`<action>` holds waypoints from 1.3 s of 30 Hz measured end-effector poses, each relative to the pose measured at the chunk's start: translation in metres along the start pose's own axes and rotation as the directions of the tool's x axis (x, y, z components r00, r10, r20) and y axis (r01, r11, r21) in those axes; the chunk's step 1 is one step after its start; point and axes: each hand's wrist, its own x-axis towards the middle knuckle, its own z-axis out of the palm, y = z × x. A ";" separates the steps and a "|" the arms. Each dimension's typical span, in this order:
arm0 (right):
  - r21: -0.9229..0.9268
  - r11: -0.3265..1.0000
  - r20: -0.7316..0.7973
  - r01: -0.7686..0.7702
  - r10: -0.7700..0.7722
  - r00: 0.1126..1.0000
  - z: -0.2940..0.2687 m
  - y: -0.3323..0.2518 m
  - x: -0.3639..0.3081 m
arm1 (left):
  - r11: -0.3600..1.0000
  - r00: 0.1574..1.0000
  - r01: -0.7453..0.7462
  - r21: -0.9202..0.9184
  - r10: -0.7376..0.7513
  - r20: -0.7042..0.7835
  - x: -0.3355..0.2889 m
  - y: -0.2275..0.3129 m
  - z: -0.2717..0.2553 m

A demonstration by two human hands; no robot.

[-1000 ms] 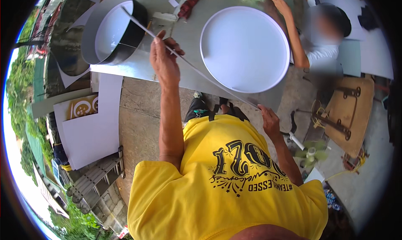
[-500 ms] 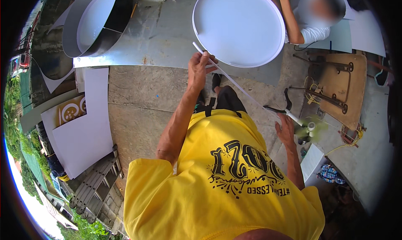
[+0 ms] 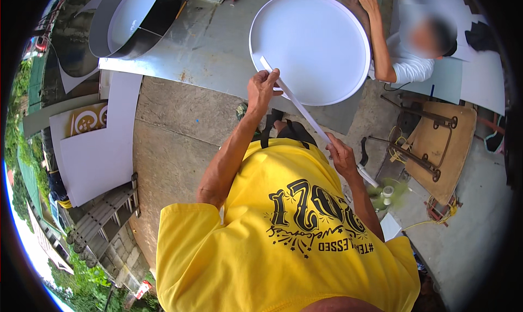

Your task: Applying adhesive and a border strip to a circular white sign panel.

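Note:
A narrow white strip stretches at a slant between my two hands, in front of my yellow shirt. My left hand pinches it close to its upper end, which sticks out past the fingers over the edge of a large white round tray-like panel. Lower and to the right, my right hand has its fingers closed on the strip's other end. The round panel has a low raised rim and lies on a grey metal-topped table.
A co-worker leans at the table's right. A deep round form with a dark wall stands far left. White sheets and a ladder are at left. An overturned wooden table and a fan stand at right.
My right hand has moved up and left and now grips the strip, having been lower with looser fingers. My left hand has shifted slightly right and down. The view has shifted a little.

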 end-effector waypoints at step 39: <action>-0.262 0.950 0.221 0.171 -0.114 0.969 0.037 0.012 0.054 | 0.461 0.854 -0.281 0.842 0.520 0.000 0.061 -0.017 -0.021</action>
